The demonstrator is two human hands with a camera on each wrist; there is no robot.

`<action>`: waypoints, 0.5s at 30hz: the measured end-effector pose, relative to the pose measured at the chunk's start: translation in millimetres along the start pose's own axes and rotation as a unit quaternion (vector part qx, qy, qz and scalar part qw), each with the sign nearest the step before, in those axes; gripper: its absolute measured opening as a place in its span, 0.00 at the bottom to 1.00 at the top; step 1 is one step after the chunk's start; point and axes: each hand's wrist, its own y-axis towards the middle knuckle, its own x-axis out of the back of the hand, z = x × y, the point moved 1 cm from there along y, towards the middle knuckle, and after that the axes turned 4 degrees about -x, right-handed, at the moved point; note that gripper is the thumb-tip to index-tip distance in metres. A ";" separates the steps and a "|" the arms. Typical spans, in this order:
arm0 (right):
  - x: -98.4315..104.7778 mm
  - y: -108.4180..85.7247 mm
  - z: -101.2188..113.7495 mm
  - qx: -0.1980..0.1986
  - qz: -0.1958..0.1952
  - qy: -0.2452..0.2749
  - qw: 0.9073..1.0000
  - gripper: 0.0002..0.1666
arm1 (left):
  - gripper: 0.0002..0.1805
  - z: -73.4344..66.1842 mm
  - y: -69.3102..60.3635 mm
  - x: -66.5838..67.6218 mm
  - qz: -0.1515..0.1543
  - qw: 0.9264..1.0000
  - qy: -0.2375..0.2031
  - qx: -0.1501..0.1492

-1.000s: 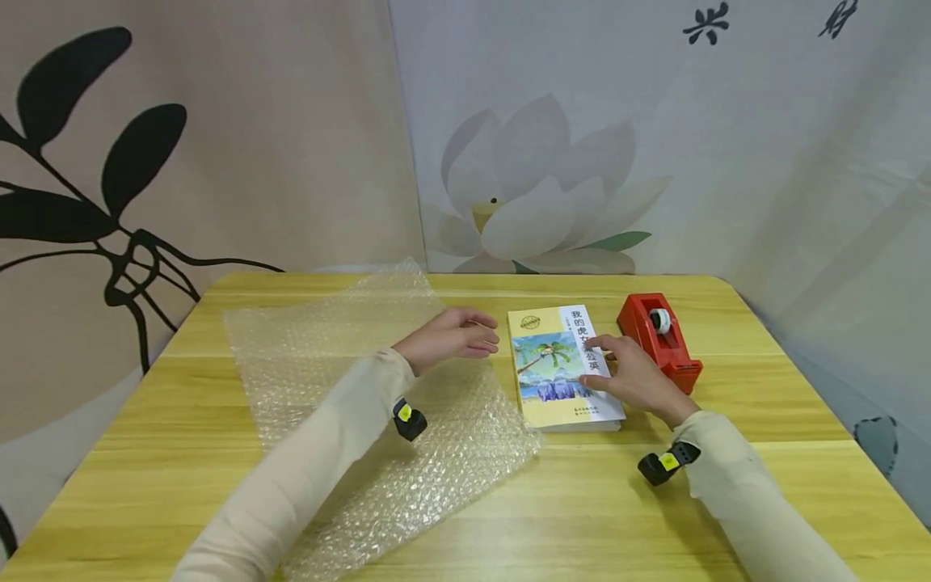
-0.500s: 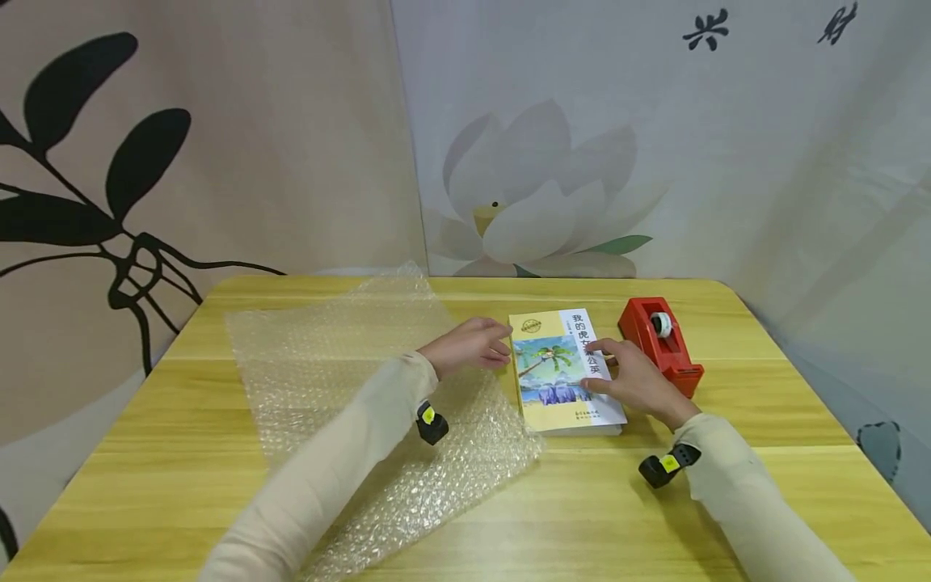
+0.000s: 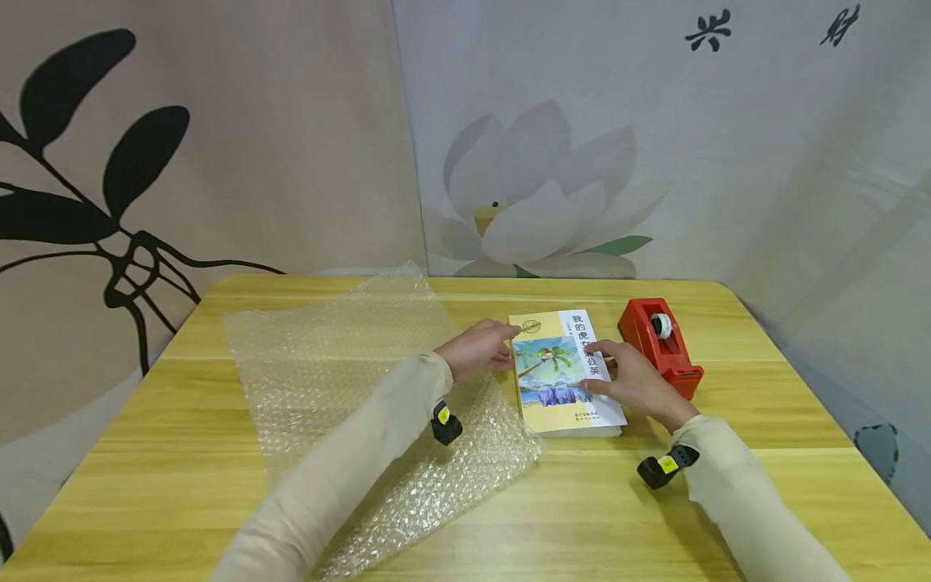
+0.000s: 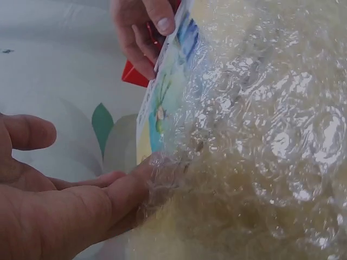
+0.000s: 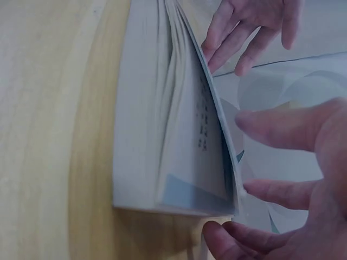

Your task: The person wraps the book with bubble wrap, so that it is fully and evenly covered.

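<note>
A yellow and white book (image 3: pixel 553 412) with a palm picture lies on the table, its cover slightly raised from the pages (image 5: pixel 141 108) in the right wrist view. My left hand (image 3: pixel 476 349) reaches the book's upper left edge with fingers extended; in the left wrist view that hand (image 4: pixel 70 211) has its fingertips behind clear bubble wrap (image 4: pixel 282 141). My right hand (image 3: pixel 636 380) rests thumb and fingers loosely spread at the book's right side, over the cover; the right wrist view shows this hand (image 5: pixel 309 179) beside the cover edge.
Bubble wrap (image 3: pixel 327 364) spreads flat over the left and middle of the wooden table (image 3: pixel 160 453), beneath my left forearm. A red tape dispenser (image 3: pixel 662 352) stands right of the book. Behind the table hangs a printed cloth (image 3: pixel 305 145).
My left hand has moved right, from over the bubble wrap to the book's left edge. My right hand has stayed at the book's right side.
</note>
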 end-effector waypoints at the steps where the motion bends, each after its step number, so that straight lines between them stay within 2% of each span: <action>1: -0.6 0.3 -0.1 -0.001 0.000 -0.001 1.000 0.40 | 0.35 0.1 0.5 -1.1 -0.001 1.000 0.003 0.002; 12: -3.1 2.1 0.6 -0.009 0.003 -0.011 1.000 0.40 | 0.34 1.0 1.5 -10.2 -0.020 0.998 0.059 0.006; 15: -3.7 3.6 1.2 -0.012 0.005 -0.012 1.000 0.40 | 0.33 -0.6 1.1 -12.2 -0.023 0.998 0.062 0.005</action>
